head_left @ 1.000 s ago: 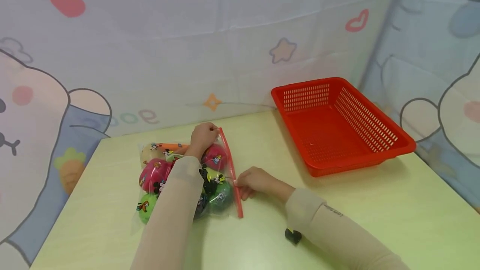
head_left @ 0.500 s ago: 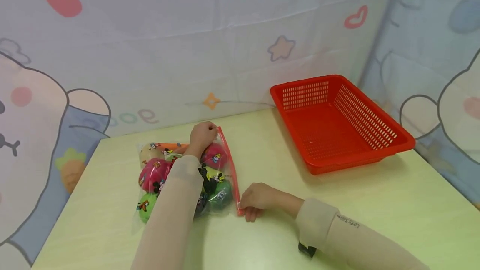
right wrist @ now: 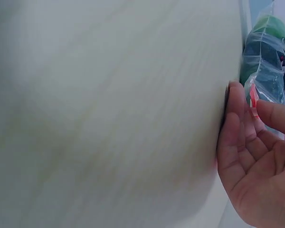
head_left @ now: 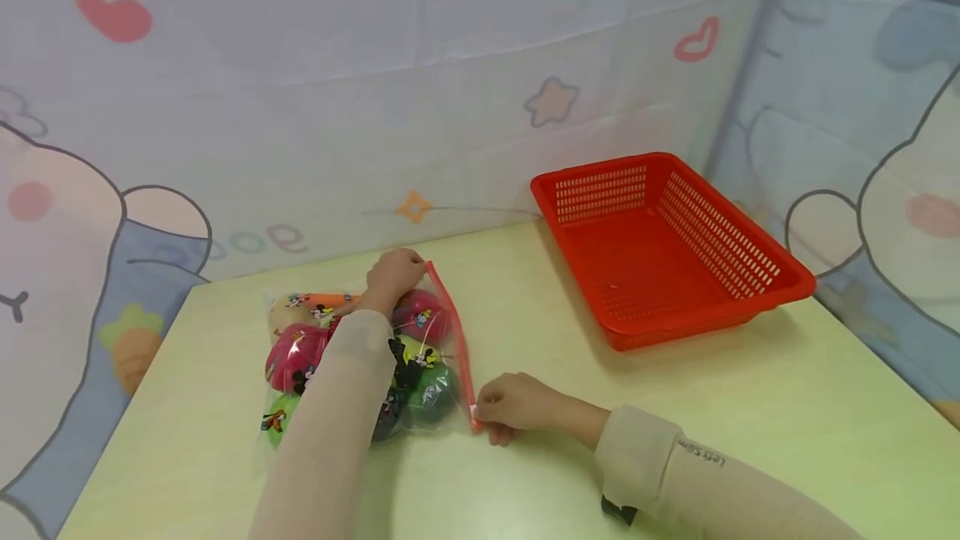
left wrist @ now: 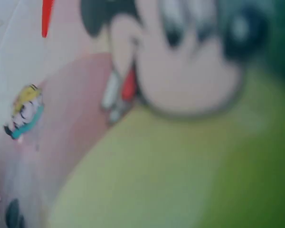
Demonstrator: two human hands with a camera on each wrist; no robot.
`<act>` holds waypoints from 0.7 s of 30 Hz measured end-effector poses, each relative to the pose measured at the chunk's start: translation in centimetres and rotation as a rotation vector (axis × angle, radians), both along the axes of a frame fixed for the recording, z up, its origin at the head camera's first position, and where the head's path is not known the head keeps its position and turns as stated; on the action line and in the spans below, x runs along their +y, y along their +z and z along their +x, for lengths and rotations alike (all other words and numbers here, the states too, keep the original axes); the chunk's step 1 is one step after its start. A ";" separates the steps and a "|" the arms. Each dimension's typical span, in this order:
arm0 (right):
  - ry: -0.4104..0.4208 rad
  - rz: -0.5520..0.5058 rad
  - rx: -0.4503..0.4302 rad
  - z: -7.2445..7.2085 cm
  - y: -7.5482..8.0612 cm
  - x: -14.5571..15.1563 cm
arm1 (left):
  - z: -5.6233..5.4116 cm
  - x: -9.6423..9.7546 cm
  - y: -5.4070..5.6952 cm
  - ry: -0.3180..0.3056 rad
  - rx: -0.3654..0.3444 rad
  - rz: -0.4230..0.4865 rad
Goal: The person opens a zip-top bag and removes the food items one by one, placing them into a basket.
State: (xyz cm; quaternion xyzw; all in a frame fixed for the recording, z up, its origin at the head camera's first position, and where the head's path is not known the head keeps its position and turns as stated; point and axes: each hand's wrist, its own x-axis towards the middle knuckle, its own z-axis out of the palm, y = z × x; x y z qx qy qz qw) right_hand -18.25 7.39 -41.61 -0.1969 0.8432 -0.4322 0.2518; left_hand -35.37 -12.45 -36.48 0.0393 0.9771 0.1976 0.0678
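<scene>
A clear zip bag (head_left: 459, 373) printed with cartoon figures lies on the table, holding several round things in pink, green, yellow and dark colours. Its red zip strip (head_left: 459, 338) runs along the right side. At the far end of that strip, my left hand (head_left: 395, 275) pinches the edge, its forearm lying across the bag. My right hand (head_left: 517, 402) pinches the strip's near end at a small white slider (head_left: 474, 412). In the right wrist view, thumb and fingers (right wrist: 273, 114) meet at the red end. Blurred cartoon print (left wrist: 180, 71) fills much of the left wrist view.
A red plastic basket (head_left: 693, 319) with slotted sides stands at the back right of the pale table (head_left: 517, 494). Behind the table hangs a printed cloth (head_left: 300, 107). A small black thing (head_left: 618, 511) shows under the right sleeve.
My right hand has moved along the red strip from its middle to its near end, the white slider with it. My left hand keeps its hold at the far end.
</scene>
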 end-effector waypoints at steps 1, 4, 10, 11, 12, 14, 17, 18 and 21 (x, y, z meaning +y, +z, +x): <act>0.002 -0.003 -0.001 0.0 -0.1 0.0 | 0.0 0.0 0.2 -0.009 0.004 -0.029; 0.002 -0.008 0.000 0.0 -0.2 0.0 | 0.2 0.1 1.1 -0.081 0.001 -0.061; 0.003 -0.032 -0.016 -0.2 -0.4 0.0 | 2.4 1.7 3.5 -0.368 0.027 -0.184; 0.005 -0.039 -0.021 -0.2 -0.4 0.0 | 3.2 2.1 3.8 -0.407 0.037 -0.219; 0.006 -0.046 -0.027 -0.2 -0.5 -0.1 | 3.9 2.5 4.0 -0.450 0.052 -0.261; 0.009 -0.055 -0.038 -0.3 -0.4 -0.2 | 5.4 3.1 4.2 -0.533 0.066 -0.340; 0.010 -0.058 -0.047 -0.3 -0.4 -0.3 | 7.4 3.3 3.9 -0.639 0.063 -0.454; 0.008 -0.056 -0.048 -0.3 -0.4 -0.2 | 8.0 3.3 3.8 -0.666 0.067 -0.489; 0.003 -0.054 -0.050 -0.3 -0.4 -0.1 | 9.0 3.1 3.4 -0.726 0.123 -0.564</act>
